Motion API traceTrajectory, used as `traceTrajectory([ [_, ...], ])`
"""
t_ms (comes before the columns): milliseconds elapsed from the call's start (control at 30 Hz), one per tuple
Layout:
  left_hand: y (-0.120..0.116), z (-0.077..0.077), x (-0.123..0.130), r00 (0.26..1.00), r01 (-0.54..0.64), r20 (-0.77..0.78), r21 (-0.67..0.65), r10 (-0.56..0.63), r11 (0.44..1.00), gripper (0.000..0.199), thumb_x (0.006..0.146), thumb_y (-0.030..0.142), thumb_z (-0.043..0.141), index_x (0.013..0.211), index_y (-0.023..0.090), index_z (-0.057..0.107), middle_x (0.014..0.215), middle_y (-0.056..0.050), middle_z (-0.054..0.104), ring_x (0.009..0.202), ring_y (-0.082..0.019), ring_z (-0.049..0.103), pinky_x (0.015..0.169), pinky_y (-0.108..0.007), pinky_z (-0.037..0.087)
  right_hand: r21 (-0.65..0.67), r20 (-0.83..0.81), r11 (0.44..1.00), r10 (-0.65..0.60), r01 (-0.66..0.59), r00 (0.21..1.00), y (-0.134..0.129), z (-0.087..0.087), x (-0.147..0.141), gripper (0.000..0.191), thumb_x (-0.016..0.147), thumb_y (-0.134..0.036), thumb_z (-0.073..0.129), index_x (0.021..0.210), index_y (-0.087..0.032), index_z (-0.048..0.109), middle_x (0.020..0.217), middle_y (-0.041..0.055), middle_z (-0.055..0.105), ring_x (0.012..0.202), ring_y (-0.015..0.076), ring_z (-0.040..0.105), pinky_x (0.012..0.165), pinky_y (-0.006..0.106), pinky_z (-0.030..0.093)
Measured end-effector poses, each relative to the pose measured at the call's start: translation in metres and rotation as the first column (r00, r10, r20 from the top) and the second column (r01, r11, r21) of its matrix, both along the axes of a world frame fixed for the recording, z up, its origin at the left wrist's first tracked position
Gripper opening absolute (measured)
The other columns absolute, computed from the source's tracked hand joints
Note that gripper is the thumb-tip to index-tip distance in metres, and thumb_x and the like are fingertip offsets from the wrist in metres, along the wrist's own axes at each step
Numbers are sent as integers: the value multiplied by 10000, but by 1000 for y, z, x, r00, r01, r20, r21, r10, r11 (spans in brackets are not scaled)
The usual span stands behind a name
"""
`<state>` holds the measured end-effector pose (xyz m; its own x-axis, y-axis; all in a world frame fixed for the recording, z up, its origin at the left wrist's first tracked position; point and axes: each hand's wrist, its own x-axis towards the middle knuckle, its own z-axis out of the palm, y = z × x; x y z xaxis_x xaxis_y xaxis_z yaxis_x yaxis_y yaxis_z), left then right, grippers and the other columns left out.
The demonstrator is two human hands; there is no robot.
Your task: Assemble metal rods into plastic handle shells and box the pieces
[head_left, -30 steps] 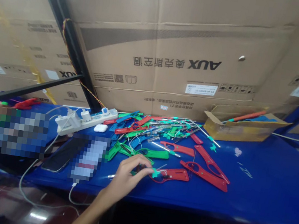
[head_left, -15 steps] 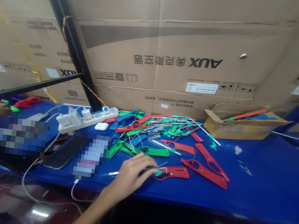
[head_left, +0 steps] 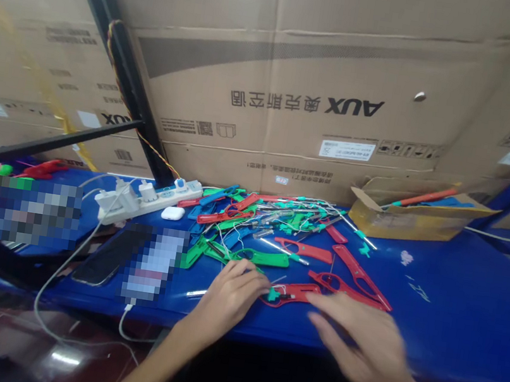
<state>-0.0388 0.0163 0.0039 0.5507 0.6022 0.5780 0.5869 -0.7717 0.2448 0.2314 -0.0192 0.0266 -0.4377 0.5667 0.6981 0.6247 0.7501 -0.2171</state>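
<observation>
Working red shell (head_left: pixel 300 295) with both hands

Left hand (head_left: pixel 234 294) curled at shell's left end, by green part (head_left: pixel 273 294); can't tell if clamped. Right hand (head_left: pixel 360 341) motion-blurred, thumb and fingers apart, at shell's right end; contact unclear. Shell lies on blue table (head_left: pixel 463 305), near front edge.

Soft lt, R hand (head_left: pixel 361 344) w/ motion blur, glare on dk red surface (head_left: pixel 90 345), blackness under table (head_left: pixel 463 305)
</observation>
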Motion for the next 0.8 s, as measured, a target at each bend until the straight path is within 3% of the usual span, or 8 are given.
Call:
traceTrajectory([
  [100,-1,1,2,999,-40,-31,-8,40,999,119,1057,210,527,1052,186,643,1027,-35,707,925,-210,536,821,-360,399,-128,60,991,45,-37,997,28,-17,-6,247,1062,-305,497,1162,-225,708,978,55,716,781,135,706,722,230,564],
  [233,0,-1,2,997,-60,-50,4,60,998,141,1061,258,530,1007,191,642,949,-21,691,877,-203,517,815,-359,380,-245,169,969,78,-35,983,43,-32,-6,258,1048,-337,519,1189,-272,725,1021,61,683,796,148,690,706,243,552],
  [467,1,-1,4,993,-93,-79,-23,91,995,195,1061,294,532,923,186,619,906,-29,666,861,-207,520,808,-360,374,-261,103,955,171,-139,980,37,-28,-6,260,1036,-215,517,1184,-263,726,1022,57,709,852,155,687,769,272,573],
  [800,5,5,7,979,-123,-163,6,123,992,138,1023,274,595,922,180,609,968,-41,616,905,-225,511,806,-360,354,-289,50,939,207,-185,977,39,-32,-7,253,1031,-201,530,1188,-237,725,1051,66,722,905,165,701,816,274,581],
])
